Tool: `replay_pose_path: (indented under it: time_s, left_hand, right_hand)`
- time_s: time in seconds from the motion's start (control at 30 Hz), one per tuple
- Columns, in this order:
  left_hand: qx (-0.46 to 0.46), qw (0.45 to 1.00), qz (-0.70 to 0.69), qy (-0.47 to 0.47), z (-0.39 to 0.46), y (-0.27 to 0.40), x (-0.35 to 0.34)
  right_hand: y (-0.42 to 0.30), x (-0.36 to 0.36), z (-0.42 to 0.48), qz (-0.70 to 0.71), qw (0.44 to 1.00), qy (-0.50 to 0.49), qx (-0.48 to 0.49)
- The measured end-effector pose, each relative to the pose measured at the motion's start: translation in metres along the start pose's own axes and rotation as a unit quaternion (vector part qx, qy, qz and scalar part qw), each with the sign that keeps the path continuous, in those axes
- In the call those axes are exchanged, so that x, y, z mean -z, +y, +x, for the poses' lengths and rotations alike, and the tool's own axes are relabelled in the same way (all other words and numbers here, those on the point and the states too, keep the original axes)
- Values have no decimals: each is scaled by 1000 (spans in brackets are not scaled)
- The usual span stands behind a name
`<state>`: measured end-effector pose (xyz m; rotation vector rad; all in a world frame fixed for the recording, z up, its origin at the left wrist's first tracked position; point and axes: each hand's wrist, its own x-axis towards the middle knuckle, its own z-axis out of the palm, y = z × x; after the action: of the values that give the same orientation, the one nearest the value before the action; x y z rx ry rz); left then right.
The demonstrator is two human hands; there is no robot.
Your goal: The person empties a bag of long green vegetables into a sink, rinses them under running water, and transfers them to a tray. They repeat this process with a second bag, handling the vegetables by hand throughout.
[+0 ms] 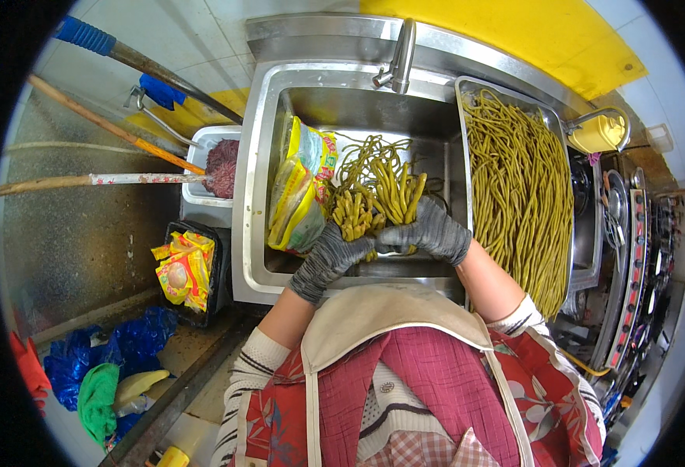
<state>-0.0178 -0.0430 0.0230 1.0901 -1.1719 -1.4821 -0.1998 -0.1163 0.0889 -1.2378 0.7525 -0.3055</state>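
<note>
Both my hands wear grey knit gloves and meet over the front of a stainless steel sink (436, 124). My left hand (335, 252) is closed around a bundle of long green beans (353, 215), their ends pointing up. A second bundle of long beans (394, 192) is gripped in my right hand (427, 232), fanned out toward the faucet. More beans (377, 154) trail loosely on the sink floor behind the bundles. Beside my left hand, yellow printed plastic packages (298, 198) lean against the sink's left wall. My fingertips are partly hidden by the beans.
A metal tray (464, 117) heaped with long beans (517, 198) sits across the sink's right side. The faucet (403, 55) stands at the back. Left are a black bin (221, 274) with yellow wrappers, a white basin (209, 137), and several long handles. A stove (634, 280) lies right.
</note>
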Motion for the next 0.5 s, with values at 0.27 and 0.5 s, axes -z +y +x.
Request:
replay_pose_path:
  time_s: [0.27,0.5]
  left_hand:
    - [23,998,54,-32,2,27,-11]
    - [85,993,55,-58,0,31,-7]
  right_hand:
    - [11,-1,1,-51,996,62,34]
    - [8,-6,2,-94,990,102,-5]
